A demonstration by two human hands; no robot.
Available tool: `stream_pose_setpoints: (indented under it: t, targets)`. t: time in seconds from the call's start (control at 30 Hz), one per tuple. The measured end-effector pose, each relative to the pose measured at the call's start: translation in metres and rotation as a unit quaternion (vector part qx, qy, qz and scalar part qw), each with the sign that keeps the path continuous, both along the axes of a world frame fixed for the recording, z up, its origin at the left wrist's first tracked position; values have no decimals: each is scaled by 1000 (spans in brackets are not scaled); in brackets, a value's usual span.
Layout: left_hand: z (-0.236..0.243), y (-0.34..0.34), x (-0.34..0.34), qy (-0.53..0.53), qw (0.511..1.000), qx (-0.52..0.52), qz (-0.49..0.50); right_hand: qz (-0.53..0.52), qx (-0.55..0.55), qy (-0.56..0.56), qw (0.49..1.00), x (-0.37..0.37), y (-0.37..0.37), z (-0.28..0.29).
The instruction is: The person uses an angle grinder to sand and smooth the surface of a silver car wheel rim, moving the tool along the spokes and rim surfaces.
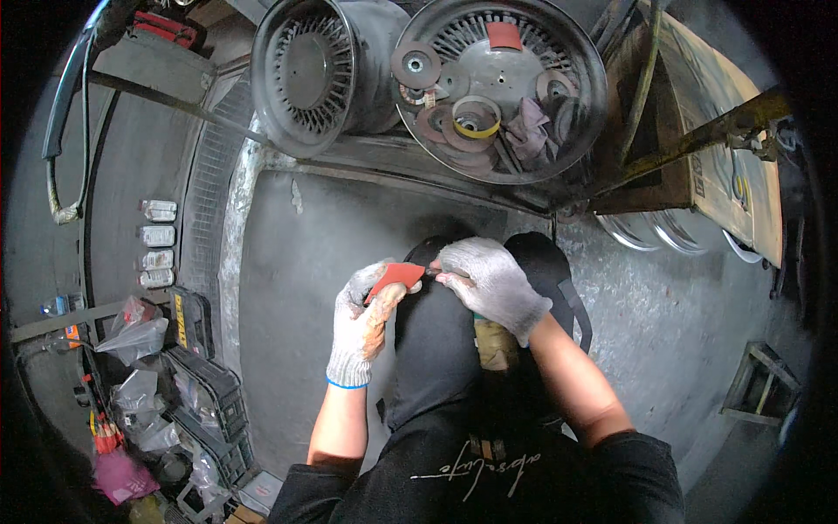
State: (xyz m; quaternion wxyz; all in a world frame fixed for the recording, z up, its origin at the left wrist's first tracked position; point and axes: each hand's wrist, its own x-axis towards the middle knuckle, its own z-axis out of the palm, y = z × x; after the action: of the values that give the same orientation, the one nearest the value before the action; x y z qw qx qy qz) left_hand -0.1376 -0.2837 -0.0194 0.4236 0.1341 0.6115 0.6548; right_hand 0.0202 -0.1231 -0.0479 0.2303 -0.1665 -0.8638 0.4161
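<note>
Left hand (360, 316) is pinching the red sheet (397, 276), right hand (491, 281) gripping some small dark piece (431, 272); I'd keep both pinches close, pressure light.

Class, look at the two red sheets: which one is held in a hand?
The bent red sheet in the left hand; the other red sheet lies unheld on the right-hand wheel.

Discs (426, 73) lie in a wheel (524, 65) beyond the hands (496, 284)
</note>
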Motion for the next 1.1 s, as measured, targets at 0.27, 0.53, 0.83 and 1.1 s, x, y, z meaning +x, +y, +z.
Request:
stream_pose_setpoints:
  t: [0.27, 0.53, 0.83, 1.1]
  targets:
    - [-9, 1, -5, -34, 999, 23, -28, 1, 47, 58, 997, 0, 5, -9]
    - [-9, 3, -4, 27, 999, 2, -41, 29, 24, 58, 998, 1, 7, -14]
    - [-15, -3, -6, -3, 1000, 17, -10, 54, 5, 54, 997, 0, 10, -21]
    - [-20, -4, -8, -9, 999, 37, -25, 72, -24, 42, 996, 1, 11, -26]
